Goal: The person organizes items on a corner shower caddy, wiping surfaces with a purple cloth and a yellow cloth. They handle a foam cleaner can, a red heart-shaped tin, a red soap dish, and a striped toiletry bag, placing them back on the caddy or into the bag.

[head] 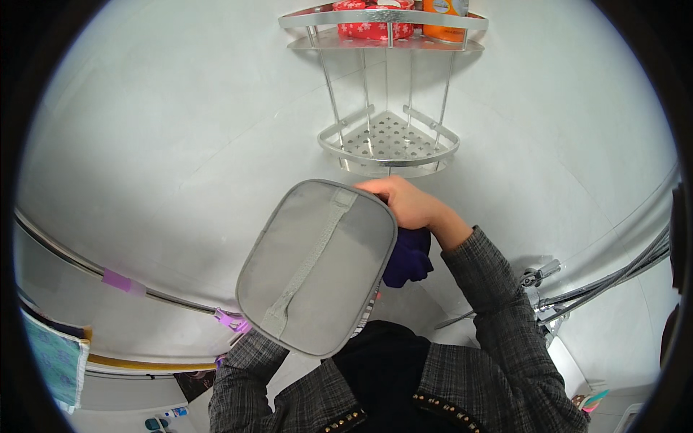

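Observation:
A grey zippered fabric bag [314,265] with a light grey strap across its top is held up before my chest, tilted. My right hand [406,203] is at its upper right corner, with the fingers passing out of sight behind the edge. A bunched dark purple cloth [409,257] hangs directly under that palm, against the bag's side, and appears held there. My left hand is hidden behind the bag; only the left sleeve [252,354] shows, reaching beneath it. A strip of black-and-white pattern [365,316] shows below the bag's right edge.
Ahead in the tiled corner is a two-tier metal shelf [390,161]. Its upper tier holds a red flowered container [373,27] and an orange container [444,24]. A shower mixer and hose [606,287] are on the right; a metal rail [173,299] and towel [54,352] are left.

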Action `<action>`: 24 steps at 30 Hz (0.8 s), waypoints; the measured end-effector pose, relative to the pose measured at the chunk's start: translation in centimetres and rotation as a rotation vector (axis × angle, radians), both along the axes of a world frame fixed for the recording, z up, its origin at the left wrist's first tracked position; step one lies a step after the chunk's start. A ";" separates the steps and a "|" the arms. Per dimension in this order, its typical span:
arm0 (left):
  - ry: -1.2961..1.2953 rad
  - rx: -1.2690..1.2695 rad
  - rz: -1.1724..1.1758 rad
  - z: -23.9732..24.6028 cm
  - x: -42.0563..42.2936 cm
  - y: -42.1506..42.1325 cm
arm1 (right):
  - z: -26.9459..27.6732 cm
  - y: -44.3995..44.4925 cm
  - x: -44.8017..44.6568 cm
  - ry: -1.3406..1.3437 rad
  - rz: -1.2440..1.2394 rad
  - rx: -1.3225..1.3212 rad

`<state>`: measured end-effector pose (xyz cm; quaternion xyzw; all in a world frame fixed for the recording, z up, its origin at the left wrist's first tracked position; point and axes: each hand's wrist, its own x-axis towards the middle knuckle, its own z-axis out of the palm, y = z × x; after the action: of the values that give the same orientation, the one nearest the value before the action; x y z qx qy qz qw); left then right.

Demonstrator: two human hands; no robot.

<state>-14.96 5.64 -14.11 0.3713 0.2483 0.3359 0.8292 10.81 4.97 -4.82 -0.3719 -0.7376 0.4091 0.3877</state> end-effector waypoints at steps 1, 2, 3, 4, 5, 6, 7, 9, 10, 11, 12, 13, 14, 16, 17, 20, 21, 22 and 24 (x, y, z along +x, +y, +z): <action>-0.011 -0.006 0.005 0.0 -0.5 0.0 | 0.3 0.3 -0.2 -0.004 0.015 0.007; -0.022 -0.017 0.012 0.1 -1.0 0.1 | 0.7 0.4 -0.4 0.019 0.001 0.008; -0.031 -0.025 0.022 0.0 -1.6 0.1 | 1.5 0.4 -0.8 0.043 -0.010 0.008; -0.040 -0.030 0.041 0.1 -2.4 0.1 | 2.5 0.5 -1.2 0.065 -0.011 0.013; -0.052 -0.038 0.058 0.0 -3.1 0.1 | 3.7 0.8 -0.5 -0.061 -0.072 0.107; -0.055 -0.036 0.090 0.3 -4.1 -0.2 | 5.1 1.7 0.3 -0.178 -0.120 0.209; -0.064 -0.048 0.088 0.2 -4.3 0.0 | 6.1 2.5 1.8 -0.049 -0.308 0.211; -0.083 -0.064 0.113 0.1 -5.4 -0.1 | 7.8 5.2 4.2 0.079 -0.712 0.397; -0.103 -0.074 0.120 0.0 -5.8 -0.1 | 8.5 6.6 5.4 0.111 -0.836 0.463; -0.122 -0.083 0.108 0.1 -5.8 0.1 | 8.4 8.1 8.0 0.058 -0.895 0.541; -0.144 -0.088 0.103 0.3 -5.8 0.2 | 7.6 9.7 9.7 -0.223 -0.939 0.605; -0.165 -0.099 0.117 0.5 -6.1 0.1 | 7.0 10.7 10.0 -0.503 -0.954 0.656; -0.204 -0.108 0.106 0.6 -5.8 0.5 | 6.4 10.9 10.9 -0.705 -0.867 0.450; -0.315 -0.145 0.071 1.1 -5.3 1.1 | 5.7 10.8 9.3 -0.875 -0.764 0.230; -0.425 -0.166 0.011 1.4 -4.9 1.5 | 5.2 10.3 7.4 -0.645 -0.717 0.276; -0.737 -0.189 -0.217 1.8 -3.9 2.4 | 5.5 5.2 -0.5 -0.054 -0.608 0.360; -0.755 -0.185 -0.208 1.9 -3.5 2.7 | 5.5 2.8 -2.8 0.068 -0.602 0.379; -0.310 -0.202 0.207 3.3 -2.5 2.4 | 4.8 1.0 -4.1 0.057 -0.621 0.588; -0.373 -0.228 0.192 3.1 -1.5 2.8 | 3.3 -1.7 -5.9 -0.026 -0.610 0.929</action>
<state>-16.46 8.41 -11.03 0.1816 0.1611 0.4457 0.8616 4.96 3.31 -1.48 -0.3636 -0.7040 -0.0945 0.6027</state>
